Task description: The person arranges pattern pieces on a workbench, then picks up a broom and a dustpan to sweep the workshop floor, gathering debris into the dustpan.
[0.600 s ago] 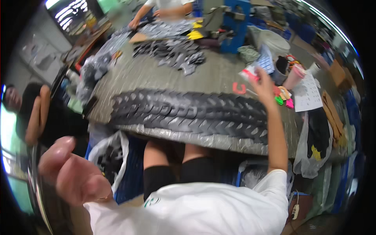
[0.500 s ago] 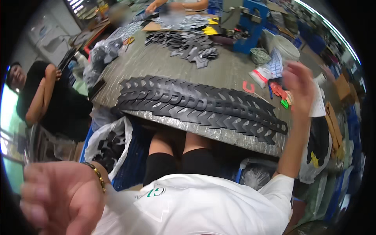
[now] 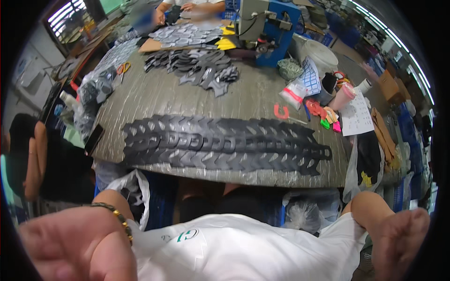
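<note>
My left hand [image 3: 77, 243], with a beaded bracelet [image 3: 117, 218] at its wrist, is raised close at the lower left, palm in sight. Its fingers blur into the dark rim. At the lower right my right hand [image 3: 401, 239] is also held up close, its fingers smeared and partly cut off. I see nothing held in either hand, and both are apart from the table [image 3: 262, 103]. Overlapping dark grey cut pieces [image 3: 225, 143] lie across the table's near side in long, slightly curved rows. Farther back is a loose pile of similar grey pieces [image 3: 197, 65].
A blue machine [image 3: 281, 33] stands at the back, near a seated person's hands [image 3: 187, 7]. Orange scissors [image 3: 123, 69] lie at left, a dark phone-like slab [image 3: 94, 139] on the left edge. A pink bottle [image 3: 343, 96] and paper sheet [image 3: 358, 114] are at right. Another person [image 3: 47, 159] stands left.
My right hand has come back from above the table's right side to the lower right. My left hand stays raised at the lower left. The view has shifted; the grey rows look unchanged.
</note>
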### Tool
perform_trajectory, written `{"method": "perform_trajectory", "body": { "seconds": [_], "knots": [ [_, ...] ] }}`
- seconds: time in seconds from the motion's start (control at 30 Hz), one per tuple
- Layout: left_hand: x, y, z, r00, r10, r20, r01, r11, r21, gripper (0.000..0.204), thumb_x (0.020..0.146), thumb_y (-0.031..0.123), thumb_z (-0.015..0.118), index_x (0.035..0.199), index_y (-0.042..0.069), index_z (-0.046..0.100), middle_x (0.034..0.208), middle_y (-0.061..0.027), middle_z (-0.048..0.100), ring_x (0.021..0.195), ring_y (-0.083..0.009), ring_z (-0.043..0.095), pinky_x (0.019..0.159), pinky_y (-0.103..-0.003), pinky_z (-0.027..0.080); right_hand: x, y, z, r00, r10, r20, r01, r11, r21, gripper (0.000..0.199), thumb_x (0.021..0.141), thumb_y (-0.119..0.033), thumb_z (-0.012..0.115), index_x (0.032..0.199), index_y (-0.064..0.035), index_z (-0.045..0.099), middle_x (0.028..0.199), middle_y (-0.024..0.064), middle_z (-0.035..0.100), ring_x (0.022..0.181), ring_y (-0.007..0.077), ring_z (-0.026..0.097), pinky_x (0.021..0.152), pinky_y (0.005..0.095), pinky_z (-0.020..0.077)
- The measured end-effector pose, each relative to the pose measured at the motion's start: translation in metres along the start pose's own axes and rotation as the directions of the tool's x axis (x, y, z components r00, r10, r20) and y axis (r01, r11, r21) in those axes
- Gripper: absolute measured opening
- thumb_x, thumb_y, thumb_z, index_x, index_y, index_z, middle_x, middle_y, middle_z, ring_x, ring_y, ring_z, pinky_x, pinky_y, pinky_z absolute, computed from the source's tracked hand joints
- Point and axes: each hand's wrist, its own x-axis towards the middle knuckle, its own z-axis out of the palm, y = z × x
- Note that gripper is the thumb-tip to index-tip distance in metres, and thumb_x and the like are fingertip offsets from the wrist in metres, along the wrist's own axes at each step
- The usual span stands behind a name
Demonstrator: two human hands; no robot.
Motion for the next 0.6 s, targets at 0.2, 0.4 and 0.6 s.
{"method": "perform_trajectory", "body": {
  "seconds": [0.2, 0.4, 0.6],
  "knots": [
    [-0.089, -0.039, 0.042, 0.674, -0.418, 0.608, 0.587, 0.803, -0.099, 0.027, 0.058, 0.007, 0.07, 0.083, 0.015, 0.063, 0.064, 0.0036, 0.046, 0.058, -0.0102, 0.041, 0.05, -0.025, 0.026, 0.032, 0.123, 0.078, 0.947, 0.215, -0.239, -0.196, 0.976, 0.099, 0.012, 0.072, 0.002, 0.051, 0.081, -0.0043, 0.056, 0.071, 0.0084, 0.055, 0.058, 0.0189, 0.052, 0.045, 0.0249, 0.0358],
    [-0.229, -0.053, 0.08, 0.184, -0.693, 0.698, 0.831, 0.489, 0.266, 0.046, 0.066, 0.005, 0.062, 0.111, 0.009, 0.049, 0.098, -0.0115, 0.048, 0.09, -0.0268, 0.048, 0.075, -0.033, 0.038, 0.008, 0.257, 0.155, 0.815, 0.553, 0.174, -0.576, 0.807, 0.133, 0.011, 0.075, 0.0, 0.053, 0.086, -0.0014, 0.053, 0.074, 0.0112, 0.053, 0.063, 0.0239, 0.053, 0.054, 0.0289, 0.0413],
    [-0.243, 0.024, -0.015, -0.214, -0.752, 0.624, 0.702, 0.326, 0.633, 0.038, 0.075, 0.012, 0.054, 0.112, 0.01, 0.045, 0.099, -0.0105, 0.049, 0.094, -0.0258, 0.048, 0.081, -0.035, 0.036, -0.093, 0.355, 0.202, 0.818, 0.454, 0.354, -0.369, 0.886, -0.283, 0.016, 0.07, 0.001, 0.049, 0.086, -0.0022, 0.051, 0.074, 0.0119, 0.051, 0.071, 0.0261, 0.052, 0.06, 0.0345, 0.0413]
  ]
}}
